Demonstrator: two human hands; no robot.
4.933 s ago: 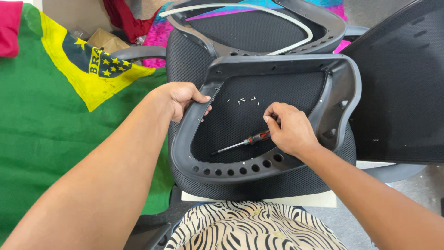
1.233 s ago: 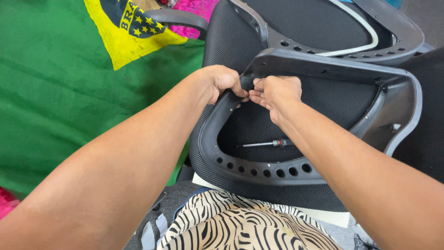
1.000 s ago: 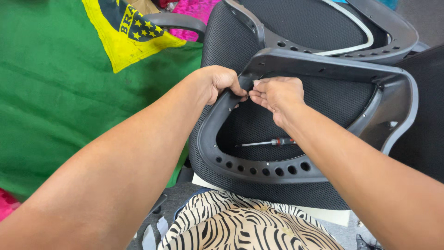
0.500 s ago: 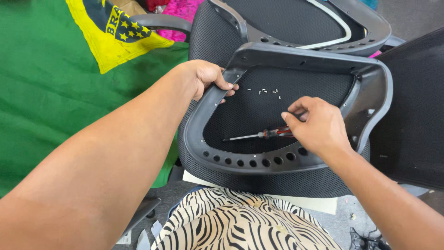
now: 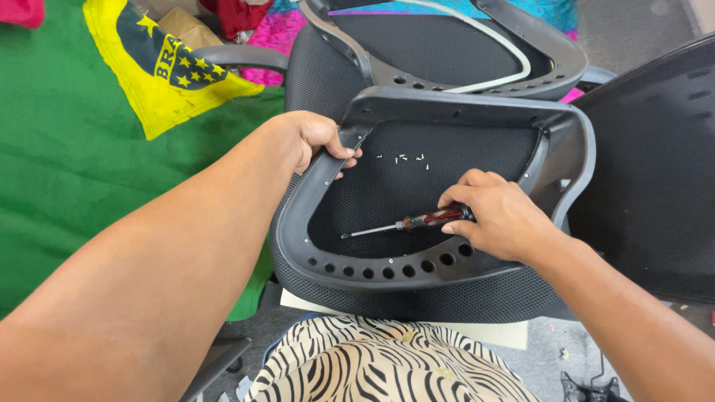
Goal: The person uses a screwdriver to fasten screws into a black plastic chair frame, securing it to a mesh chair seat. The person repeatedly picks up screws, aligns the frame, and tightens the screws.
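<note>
Nearest the wearer lies a zebra-striped cloth (image 5: 387, 365). Beyond it, the right hand (image 5: 499, 216) closes its fingers on the red handle of a screwdriver (image 5: 406, 223) lying on the mesh inside a grey chair frame (image 5: 387, 272), its long axis running left-right, its tip pointing left toward the left hand (image 5: 316, 138), which grips the frame's left rim. Farther in, what seem small screws (image 5: 402, 158) lie loose.

A crumpled brown paper package (image 5: 186, 30) lies at the top left, beside the yellow cloth; no labels, signs or screens.
</note>
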